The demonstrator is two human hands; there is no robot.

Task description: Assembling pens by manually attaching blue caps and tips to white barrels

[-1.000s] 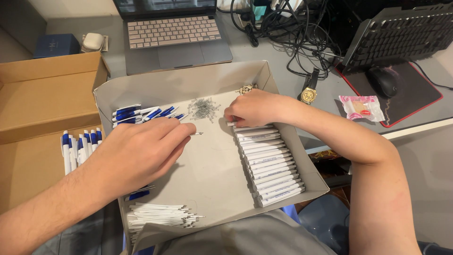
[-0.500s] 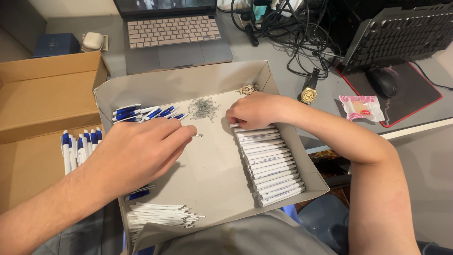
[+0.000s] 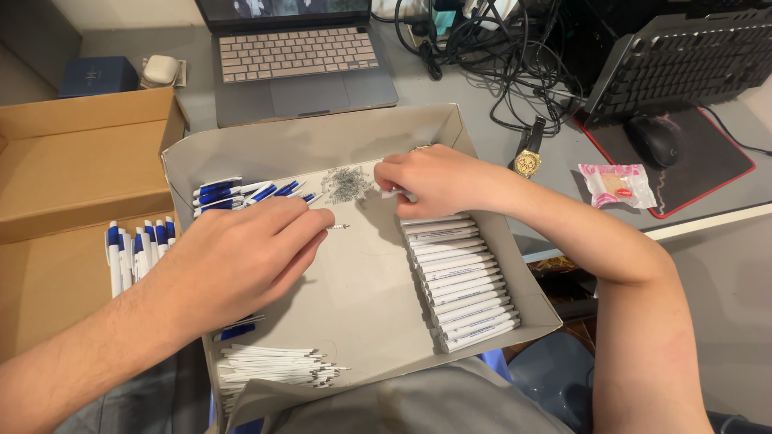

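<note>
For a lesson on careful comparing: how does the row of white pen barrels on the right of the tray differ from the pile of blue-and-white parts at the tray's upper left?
The white pen barrels lie side by side in one tidy row; the blue-and-white parts lie fanned in a looser heap. The barrels look plain white; the parts have blue sections. The barrels sit below the right hand, the parts above the left hand. Both lie in the same grey tray.

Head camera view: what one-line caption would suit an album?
Two hands, left hand and right hand, sort pen parts in a shallow grey tray.
</note>
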